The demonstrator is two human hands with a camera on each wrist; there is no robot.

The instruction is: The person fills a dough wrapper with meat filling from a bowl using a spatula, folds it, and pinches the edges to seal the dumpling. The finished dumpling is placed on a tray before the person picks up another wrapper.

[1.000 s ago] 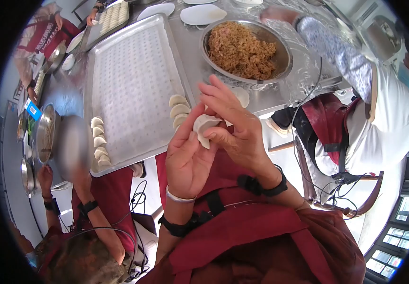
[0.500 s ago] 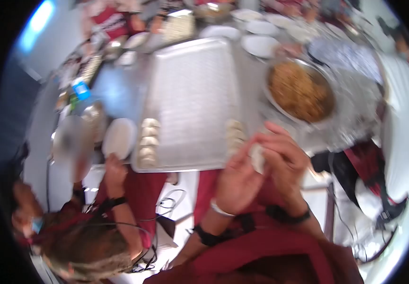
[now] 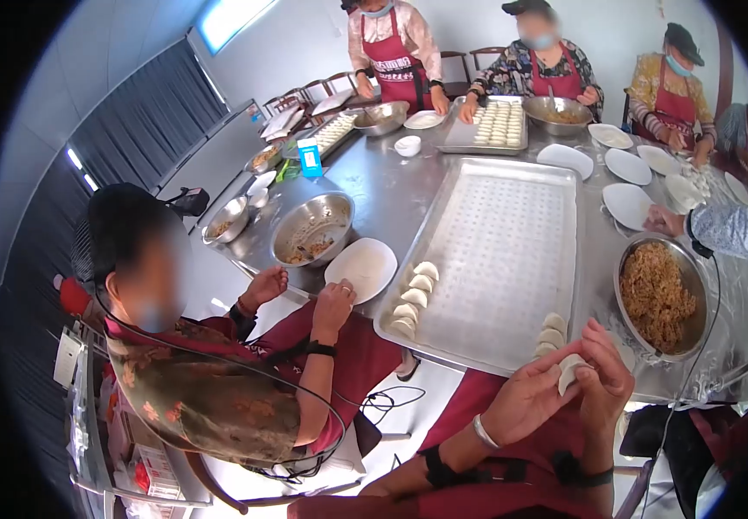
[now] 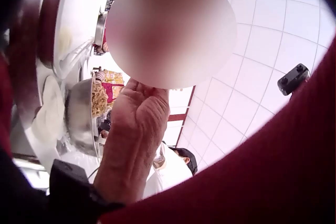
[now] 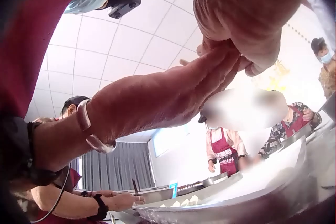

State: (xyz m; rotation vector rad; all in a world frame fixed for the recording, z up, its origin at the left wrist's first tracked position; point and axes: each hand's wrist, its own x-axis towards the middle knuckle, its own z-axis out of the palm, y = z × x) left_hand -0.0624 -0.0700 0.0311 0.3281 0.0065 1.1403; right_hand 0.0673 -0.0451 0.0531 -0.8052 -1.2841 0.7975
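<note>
Both hands meet around one pale dumpling (image 3: 569, 372) in front of the tray's near right corner. The left hand (image 3: 523, 403), with a silver bracelet at its wrist, pinches the dumpling from the left side. From the other side, the right hand (image 3: 606, 378) has thumb and fingers on its edge. Behind them a metal tray (image 3: 504, 259) carries a short row of dumplings (image 3: 414, 298) at its left and another row (image 3: 551, 333) at its right. In the right wrist view the left hand (image 5: 157, 95) touches the right hand (image 5: 247, 14); the dumpling is hidden there.
Right of the tray stands a bowl of brown filling (image 3: 658, 290). White plates (image 3: 626, 205) lie beyond it. A seated person (image 3: 209, 363) at the left touches a plate (image 3: 362, 270) beside a metal bowl (image 3: 313, 227). Another person's hand (image 3: 664, 221) rests near the filling bowl.
The head view has swung left and up, so the tray and hands appear farther right and more people show. Both hands still hold the dumpling. The neighbour's plate has come down near the table edge.
</note>
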